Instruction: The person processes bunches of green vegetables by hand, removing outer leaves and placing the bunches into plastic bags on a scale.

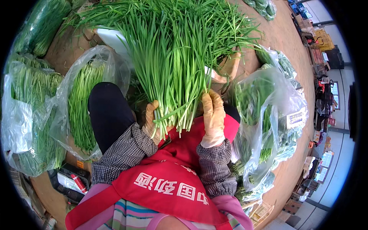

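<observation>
My left hand (150,122), in a pale yellow glove, holds a thick bunch of garlic chives (172,77) by its lower end. The white cut ends point towards me and the green leaves fan out away from me. My right hand (213,119), gloved alike, is at the bunch's right side. Its fingertips pinch a thin chive stalk (206,86) there. Beyond the bunch lies a large loose heap of garlic chives (227,26), whose leaves blend with those of the bunch. Part of my left palm is hidden behind the stems.
Left of my knee stands an open clear plastic bag (113,61) of chives, beside a fuller bag (34,115). More bagged greens (256,95) line my right. A black plastic crate (61,188) holds a red tube (78,184). A white panel (110,37) shows under the heap.
</observation>
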Motion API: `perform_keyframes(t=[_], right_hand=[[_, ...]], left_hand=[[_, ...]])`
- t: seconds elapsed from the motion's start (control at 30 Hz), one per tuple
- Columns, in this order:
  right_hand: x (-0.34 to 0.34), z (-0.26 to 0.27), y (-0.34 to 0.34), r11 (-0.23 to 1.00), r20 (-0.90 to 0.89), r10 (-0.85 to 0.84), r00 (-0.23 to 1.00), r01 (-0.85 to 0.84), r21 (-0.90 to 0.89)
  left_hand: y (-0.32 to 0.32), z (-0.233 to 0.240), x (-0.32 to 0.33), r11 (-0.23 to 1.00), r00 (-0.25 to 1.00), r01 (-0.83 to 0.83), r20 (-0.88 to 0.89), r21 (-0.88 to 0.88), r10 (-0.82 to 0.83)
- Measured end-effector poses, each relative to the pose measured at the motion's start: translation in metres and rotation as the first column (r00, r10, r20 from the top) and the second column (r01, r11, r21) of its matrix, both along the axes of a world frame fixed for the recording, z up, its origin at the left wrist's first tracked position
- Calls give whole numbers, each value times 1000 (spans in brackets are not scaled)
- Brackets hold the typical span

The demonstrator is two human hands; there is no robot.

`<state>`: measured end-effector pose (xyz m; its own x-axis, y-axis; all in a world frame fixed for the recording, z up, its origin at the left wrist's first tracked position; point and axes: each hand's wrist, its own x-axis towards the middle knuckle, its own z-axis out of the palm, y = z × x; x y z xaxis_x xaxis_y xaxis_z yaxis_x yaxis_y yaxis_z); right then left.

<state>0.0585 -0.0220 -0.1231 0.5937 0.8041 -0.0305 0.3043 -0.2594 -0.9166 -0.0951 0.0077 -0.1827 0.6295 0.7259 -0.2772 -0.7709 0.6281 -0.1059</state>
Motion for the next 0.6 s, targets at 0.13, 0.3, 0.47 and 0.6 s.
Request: perform_keyframes(t=[0.13, 0.3, 0.47, 0.6], right_hand=[[-18, 19, -2, 990, 663, 8, 748, -100, 101], [-42, 14, 9, 958, 857, 249, 452, 14, -286], [-37, -5, 19, 933, 617, 222, 755, 18, -359], [-21, -4, 12, 999, -49, 11, 999, -13, -44]], left_hand=[[-2, -14, -1, 992, 1000, -20, 1, -128, 20], [-4, -29, -5, 995, 988, 83, 134, -53, -75], [0, -30, -4, 995, 996, 80, -39, 56, -78], [2, -18, 0, 1000, 999, 16, 50, -9, -15]])
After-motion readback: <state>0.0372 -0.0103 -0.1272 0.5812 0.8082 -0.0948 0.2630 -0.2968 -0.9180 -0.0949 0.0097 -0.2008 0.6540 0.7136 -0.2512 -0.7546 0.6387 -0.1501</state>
